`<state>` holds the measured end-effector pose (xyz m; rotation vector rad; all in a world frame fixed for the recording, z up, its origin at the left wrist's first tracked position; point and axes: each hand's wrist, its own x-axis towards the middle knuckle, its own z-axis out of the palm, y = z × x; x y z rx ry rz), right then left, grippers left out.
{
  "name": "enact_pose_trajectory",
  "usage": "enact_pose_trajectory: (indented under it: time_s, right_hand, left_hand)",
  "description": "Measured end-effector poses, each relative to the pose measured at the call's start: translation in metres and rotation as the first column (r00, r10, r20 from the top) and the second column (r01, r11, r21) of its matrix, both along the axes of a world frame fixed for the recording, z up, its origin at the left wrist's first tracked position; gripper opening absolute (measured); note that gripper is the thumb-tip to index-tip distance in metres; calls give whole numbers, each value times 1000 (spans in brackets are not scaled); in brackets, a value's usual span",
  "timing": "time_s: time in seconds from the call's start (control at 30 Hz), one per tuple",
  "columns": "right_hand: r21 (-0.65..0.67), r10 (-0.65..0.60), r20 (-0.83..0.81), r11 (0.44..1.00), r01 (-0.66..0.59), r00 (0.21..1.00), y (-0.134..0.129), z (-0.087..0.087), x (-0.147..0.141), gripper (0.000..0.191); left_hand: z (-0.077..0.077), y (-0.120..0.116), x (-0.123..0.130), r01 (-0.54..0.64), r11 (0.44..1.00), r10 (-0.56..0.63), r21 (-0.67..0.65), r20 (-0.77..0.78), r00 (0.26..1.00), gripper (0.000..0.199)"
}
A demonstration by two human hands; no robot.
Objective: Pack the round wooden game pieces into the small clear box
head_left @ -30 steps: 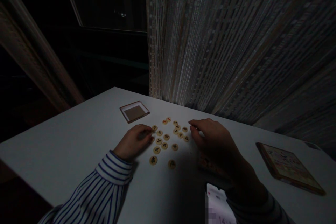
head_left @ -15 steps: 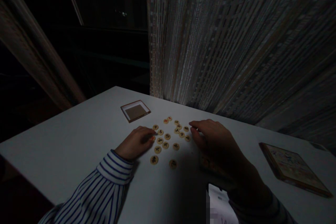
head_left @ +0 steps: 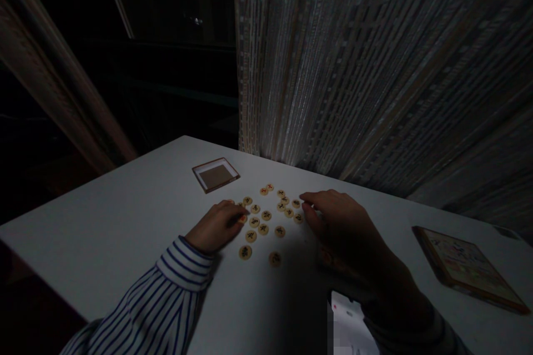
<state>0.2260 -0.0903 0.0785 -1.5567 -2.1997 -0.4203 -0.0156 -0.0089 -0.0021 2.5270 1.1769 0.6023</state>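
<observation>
Round wooden Chinese chess pieces (head_left: 266,215) with dark or red characters lie scattered on the white table, between my hands. My left hand (head_left: 216,226), in a blue-striped sleeve, rests at the left edge of the group. Its curled thumb and index finger close around a red-marked Chinese chess piece (head_left: 242,219). On the other side hovers my right hand (head_left: 339,216), thumb and index finger slightly apart with nothing visible between them. The fingertips are beside a dark-marked piece (head_left: 296,203). Two red-marked pieces (head_left: 267,189) touch at the far side.
An open shallow box or lid (head_left: 216,174) lies at the back left. On the right is a flat box with a patterned top (head_left: 468,263). A lit phone (head_left: 353,324) sits below my right forearm. A textured curtain (head_left: 333,66) hangs behind the white table (head_left: 125,205).
The view shifts very slightly. Another piece now shows partly beside the left fingers. Both hands keep nearly the same place.
</observation>
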Motion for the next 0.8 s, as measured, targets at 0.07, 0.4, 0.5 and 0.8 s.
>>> enact_pose_trajectory:
  time_s: [0.07, 0.4, 0.5, 0.8]
  right_hand:
    - [0, 5, 0, 1000, -5, 1000, 0, 0, 0, 26]
    - [-25, -8, 62, 1000, 10, 998, 0, -3, -2, 26]
    - [-39, -6, 72, 999, 9, 997, 0, -3, -2, 27]
    - [-99, -17, 91, 995, 26, 996, 0, -2, -5, 27]
  left_hand:
    - [0, 0, 0, -2, 1000, 2, -2, -9, 1000, 27]
    - [-1, 0, 0, 20, 999, -21, 32, 12, 1000, 24]
    - [-2, 1, 0, 9, 999, -13, 52, 70, 997, 24]
    - [0, 0, -1, -65, 989, 34, 129, 231, 972, 24]
